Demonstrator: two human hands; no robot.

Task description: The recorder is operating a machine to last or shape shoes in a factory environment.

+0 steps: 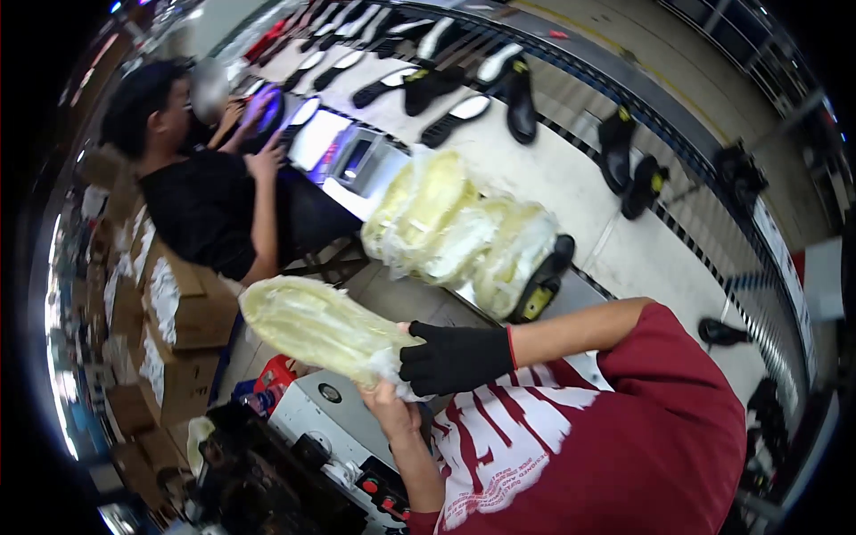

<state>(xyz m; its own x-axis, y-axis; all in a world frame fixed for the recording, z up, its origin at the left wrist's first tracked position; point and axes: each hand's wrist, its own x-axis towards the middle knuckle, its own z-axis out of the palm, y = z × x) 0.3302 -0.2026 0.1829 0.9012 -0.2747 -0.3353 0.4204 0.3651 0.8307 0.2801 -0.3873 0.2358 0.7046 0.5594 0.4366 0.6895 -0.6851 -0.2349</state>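
A long, pale yellow, translucent shoe sole (312, 323) with crinkled clear film about it is held out to the left. My right hand (459, 358), in a black glove with a red cuff edge, grips its near end. Just below, my bare left hand (392, 410) is closed on the same end, at the loose film. Part of the fingers of both hands is hidden. Beyond my hands lies a pile of similar yellow soles (446, 223) in clear film, at the near end of a white worktable (580, 209). A black shoe (546, 278) rests against the pile.
Below my hands stands a grey machine (312, 406) with red buttons. Black shoes (522, 102) and several soles line the worktable. At the left a person in black (201, 196) sits holding a sole under violet light. Cardboard boxes (192, 303) are stacked behind that person.
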